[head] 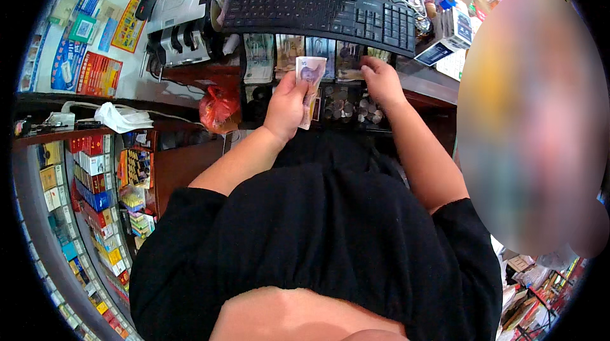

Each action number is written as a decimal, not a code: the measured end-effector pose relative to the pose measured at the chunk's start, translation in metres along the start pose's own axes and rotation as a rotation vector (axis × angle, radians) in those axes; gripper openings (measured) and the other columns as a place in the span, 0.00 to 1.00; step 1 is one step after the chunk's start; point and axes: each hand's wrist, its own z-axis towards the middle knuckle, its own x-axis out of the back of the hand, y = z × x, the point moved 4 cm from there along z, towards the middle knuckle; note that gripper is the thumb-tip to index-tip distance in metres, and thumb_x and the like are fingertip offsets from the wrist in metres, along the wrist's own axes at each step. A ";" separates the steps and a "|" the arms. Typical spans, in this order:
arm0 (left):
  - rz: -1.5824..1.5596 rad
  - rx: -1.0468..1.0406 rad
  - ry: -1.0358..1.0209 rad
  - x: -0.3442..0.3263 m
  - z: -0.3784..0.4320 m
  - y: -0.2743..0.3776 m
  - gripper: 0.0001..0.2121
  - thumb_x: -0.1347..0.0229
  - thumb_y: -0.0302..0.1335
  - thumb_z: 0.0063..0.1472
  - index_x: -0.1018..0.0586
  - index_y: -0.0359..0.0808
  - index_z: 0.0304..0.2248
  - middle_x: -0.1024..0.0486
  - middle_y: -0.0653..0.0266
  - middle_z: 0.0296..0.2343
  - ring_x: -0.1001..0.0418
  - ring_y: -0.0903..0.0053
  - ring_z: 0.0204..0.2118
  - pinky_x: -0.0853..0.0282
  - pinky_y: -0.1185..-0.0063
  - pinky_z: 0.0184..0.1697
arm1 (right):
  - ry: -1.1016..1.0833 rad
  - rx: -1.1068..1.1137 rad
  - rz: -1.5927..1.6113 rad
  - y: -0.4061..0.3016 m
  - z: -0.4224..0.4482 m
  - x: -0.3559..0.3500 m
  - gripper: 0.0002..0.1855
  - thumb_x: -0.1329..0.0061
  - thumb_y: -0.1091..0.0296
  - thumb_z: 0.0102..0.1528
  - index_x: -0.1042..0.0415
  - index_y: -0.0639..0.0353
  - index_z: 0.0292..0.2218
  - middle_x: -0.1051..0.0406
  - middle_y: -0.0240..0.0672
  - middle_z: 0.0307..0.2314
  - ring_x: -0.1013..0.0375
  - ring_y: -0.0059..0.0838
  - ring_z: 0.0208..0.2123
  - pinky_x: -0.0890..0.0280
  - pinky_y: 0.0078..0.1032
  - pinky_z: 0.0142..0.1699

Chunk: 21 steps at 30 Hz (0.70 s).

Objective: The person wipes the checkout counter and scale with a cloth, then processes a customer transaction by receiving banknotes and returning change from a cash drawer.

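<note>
My left hand [287, 105] is closed around a few banknotes [312, 74], a purple-toned one on top, held upright over the middle of an open cash drawer [267, 82]. My right hand [382, 79] is at the drawer's right-hand note compartments, fingertips beside a stack of dark-toned notes [349, 62]; whether it grips a note cannot be told. Further left in the back row lie green notes [259, 57], brownish notes [289, 48] and blue notes [320, 47] under wire clips. Coins [339, 105] fill front compartments, and more coins [369, 111] lie below my right hand.
A black keyboard [324, 12] overhangs the drawer's back. At the left are a banknote counting machine [183, 12] and a red plastic bag [219, 110]. Shelves of small boxes [97, 198] stand lower left. Small boxes [455, 31] and cables sit right of the keyboard. A blurred area covers the right side.
</note>
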 end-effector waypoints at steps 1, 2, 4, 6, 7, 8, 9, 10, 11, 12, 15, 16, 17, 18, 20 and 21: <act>-0.021 -0.018 -0.003 0.000 0.001 0.000 0.11 0.57 0.23 0.63 0.30 0.32 0.44 0.29 0.68 0.32 0.34 0.84 0.34 0.40 0.85 0.40 | -0.022 -0.061 0.051 0.009 0.008 -0.005 0.17 0.55 0.65 0.53 0.29 0.63 0.43 0.28 0.48 0.39 0.30 0.46 0.43 0.37 0.32 0.49; 0.007 -0.019 0.019 0.003 0.003 -0.002 0.14 0.57 0.22 0.60 0.33 0.32 0.46 0.30 0.65 0.32 0.33 0.82 0.35 0.38 0.83 0.40 | -0.027 -0.123 0.114 0.025 0.016 -0.014 0.16 0.55 0.65 0.53 0.28 0.63 0.41 0.27 0.47 0.37 0.29 0.46 0.42 0.37 0.32 0.49; 0.014 -0.016 0.039 0.006 0.002 -0.001 0.14 0.56 0.21 0.59 0.34 0.32 0.46 0.30 0.64 0.32 0.33 0.81 0.35 0.38 0.83 0.39 | -0.057 -0.078 0.135 0.028 0.023 -0.019 0.16 0.55 0.65 0.53 0.28 0.62 0.41 0.27 0.46 0.37 0.29 0.45 0.42 0.37 0.32 0.49; 0.020 -0.013 0.059 0.010 0.001 -0.003 0.15 0.56 0.21 0.58 0.35 0.33 0.46 0.30 0.63 0.32 0.33 0.80 0.35 0.38 0.83 0.39 | -0.093 -0.015 0.101 0.021 0.023 -0.022 0.15 0.55 0.66 0.52 0.28 0.61 0.40 0.27 0.46 0.37 0.29 0.45 0.42 0.36 0.32 0.48; 0.057 -0.013 0.094 0.013 0.002 -0.005 0.13 0.56 0.21 0.58 0.36 0.34 0.44 0.30 0.62 0.31 0.32 0.80 0.35 0.37 0.83 0.38 | -0.103 -0.016 0.101 0.013 0.020 -0.019 0.15 0.55 0.66 0.52 0.28 0.61 0.40 0.27 0.46 0.37 0.29 0.45 0.42 0.36 0.32 0.48; 0.094 -0.012 0.129 0.016 0.003 -0.008 0.12 0.55 0.20 0.57 0.36 0.34 0.42 0.30 0.62 0.31 0.32 0.80 0.36 0.37 0.83 0.38 | -0.150 -0.006 0.026 0.004 0.018 -0.017 0.15 0.55 0.67 0.51 0.28 0.61 0.40 0.27 0.46 0.37 0.29 0.44 0.41 0.36 0.32 0.47; 0.090 -0.012 0.136 0.020 0.005 -0.012 0.12 0.55 0.20 0.57 0.36 0.34 0.42 0.30 0.62 0.31 0.32 0.80 0.36 0.37 0.83 0.38 | -0.195 0.008 -0.050 -0.003 0.016 -0.015 0.15 0.55 0.67 0.50 0.28 0.60 0.40 0.27 0.46 0.37 0.29 0.44 0.41 0.36 0.32 0.47; 0.163 -0.043 0.090 0.024 0.009 -0.014 0.09 0.55 0.20 0.57 0.36 0.35 0.38 0.31 0.63 0.30 0.32 0.81 0.34 0.38 0.84 0.37 | -0.201 0.010 -0.052 -0.008 0.014 -0.013 0.15 0.55 0.67 0.50 0.28 0.60 0.40 0.27 0.46 0.37 0.29 0.44 0.41 0.36 0.32 0.47; 0.235 -0.074 0.044 0.026 0.011 -0.017 0.06 0.55 0.19 0.56 0.35 0.36 0.35 0.31 0.63 0.29 0.33 0.81 0.32 0.38 0.84 0.36 | -0.204 0.010 -0.085 -0.011 0.012 -0.011 0.15 0.55 0.68 0.50 0.28 0.60 0.40 0.28 0.46 0.36 0.29 0.45 0.41 0.36 0.32 0.47; 0.231 -0.074 0.044 0.023 0.012 -0.012 0.06 0.55 0.19 0.56 0.35 0.36 0.35 0.31 0.63 0.29 0.33 0.81 0.32 0.38 0.84 0.36 | -0.203 0.010 -0.121 -0.012 0.011 -0.009 0.15 0.56 0.69 0.49 0.28 0.60 0.40 0.28 0.46 0.36 0.29 0.45 0.40 0.36 0.33 0.46; 0.179 -0.035 -0.040 0.013 0.019 -0.004 0.04 0.56 0.18 0.55 0.35 0.36 0.30 0.32 0.65 0.26 0.35 0.82 0.28 0.39 0.85 0.33 | -0.205 -0.043 -0.045 -0.008 0.011 -0.005 0.14 0.57 0.71 0.50 0.28 0.61 0.39 0.26 0.41 0.32 0.28 0.39 0.37 0.35 0.30 0.44; 0.091 -0.020 -0.063 0.012 0.026 -0.006 0.04 0.56 0.18 0.55 0.34 0.36 0.29 0.33 0.66 0.25 0.36 0.82 0.27 0.40 0.85 0.32 | -0.206 -0.041 -0.049 -0.008 0.011 -0.004 0.14 0.57 0.71 0.50 0.28 0.61 0.39 0.26 0.41 0.32 0.28 0.39 0.37 0.35 0.30 0.44; 0.004 -0.005 -0.087 0.010 0.032 -0.007 0.04 0.56 0.18 0.54 0.34 0.36 0.28 0.33 0.67 0.23 0.38 0.82 0.25 0.41 0.85 0.31 | -0.199 -0.021 0.167 -0.009 0.012 -0.001 0.13 0.57 0.73 0.50 0.29 0.61 0.38 0.27 0.37 0.30 0.29 0.33 0.33 0.35 0.26 0.39; 0.041 0.015 -0.046 0.006 0.035 -0.002 0.03 0.56 0.19 0.54 0.31 0.35 0.26 0.32 0.66 0.23 0.36 0.82 0.26 0.40 0.84 0.30 | -0.190 -0.001 0.382 -0.012 0.014 0.002 0.12 0.58 0.74 0.51 0.29 0.62 0.38 0.28 0.32 0.28 0.29 0.26 0.29 0.34 0.23 0.35; 0.221 -0.043 -0.069 -0.002 0.043 0.004 0.04 0.56 0.19 0.54 0.29 0.34 0.25 0.31 0.66 0.23 0.34 0.82 0.26 0.39 0.83 0.29 | -0.246 -0.119 0.436 -0.038 0.012 0.016 0.11 0.59 0.75 0.52 0.30 0.62 0.38 0.29 0.30 0.28 0.32 0.21 0.25 0.37 0.19 0.31; 0.408 -0.096 -0.104 -0.007 0.049 0.005 0.05 0.55 0.20 0.54 0.27 0.34 0.25 0.30 0.66 0.23 0.33 0.82 0.26 0.38 0.83 0.29 | -0.289 -0.244 0.493 -0.044 0.009 0.020 0.11 0.60 0.77 0.53 0.30 0.63 0.39 0.31 0.27 0.28 0.36 0.15 0.22 0.41 0.15 0.28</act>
